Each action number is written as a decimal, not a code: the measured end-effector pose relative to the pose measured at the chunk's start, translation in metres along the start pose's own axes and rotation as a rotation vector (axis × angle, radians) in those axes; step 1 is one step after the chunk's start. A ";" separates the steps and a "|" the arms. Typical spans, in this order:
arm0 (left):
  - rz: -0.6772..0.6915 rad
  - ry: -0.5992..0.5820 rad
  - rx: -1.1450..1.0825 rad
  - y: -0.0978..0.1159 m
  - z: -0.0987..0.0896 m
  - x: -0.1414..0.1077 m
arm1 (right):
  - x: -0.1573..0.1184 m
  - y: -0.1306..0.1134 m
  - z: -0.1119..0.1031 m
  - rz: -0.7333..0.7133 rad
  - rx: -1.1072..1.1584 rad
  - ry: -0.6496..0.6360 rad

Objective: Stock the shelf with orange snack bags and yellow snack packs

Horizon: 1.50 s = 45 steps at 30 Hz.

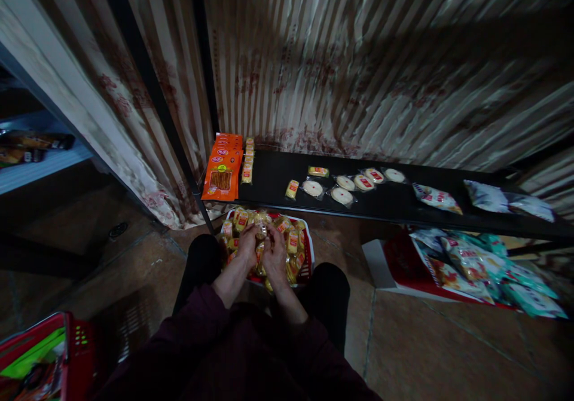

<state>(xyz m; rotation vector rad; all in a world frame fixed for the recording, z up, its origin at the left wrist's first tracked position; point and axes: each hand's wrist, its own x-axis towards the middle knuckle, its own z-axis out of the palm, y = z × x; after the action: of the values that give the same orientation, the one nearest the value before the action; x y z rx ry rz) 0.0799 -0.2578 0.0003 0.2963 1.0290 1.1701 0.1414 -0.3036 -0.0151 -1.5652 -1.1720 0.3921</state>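
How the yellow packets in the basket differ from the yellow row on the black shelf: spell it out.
The basket packets lie heaped at mixed angles; the shelf row runs in one line. The left hand and right hand are at the basket packets; the shelf row has no hand on it and sits beside orange packets. Both look yellow with red markings.

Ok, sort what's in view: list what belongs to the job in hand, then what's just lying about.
Likely in the job:
left hand and right hand, over small yellow packets
snack basket holding those packets
similar packet row on the black shelf

Probably just lying about:
orange packets
round pale pastries
bagged snacks in the low box
lower-left red basket
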 end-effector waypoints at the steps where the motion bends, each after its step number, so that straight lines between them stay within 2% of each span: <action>1: -0.002 0.005 -0.009 0.000 0.000 0.001 | 0.000 0.000 0.000 -0.007 -0.001 0.002; 14: -0.058 0.092 -0.086 -0.007 -0.003 0.011 | 0.002 -0.006 -0.003 -0.049 0.065 0.004; 21: -0.150 0.114 -0.125 -0.004 -0.002 0.009 | 0.004 -0.013 -0.006 -0.064 0.097 0.003; 34: -0.304 0.050 -0.175 0.004 0.003 0.003 | 0.008 -0.019 -0.011 -0.097 0.055 -0.013; 45: -0.308 0.039 -0.144 0.006 0.003 0.002 | 0.007 -0.016 -0.009 -0.097 0.027 -0.016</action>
<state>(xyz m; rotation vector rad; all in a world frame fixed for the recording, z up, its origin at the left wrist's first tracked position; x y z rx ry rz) 0.0785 -0.2531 0.0045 -0.0001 0.9797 0.9669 0.1440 -0.3043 0.0046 -1.4779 -1.2449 0.3556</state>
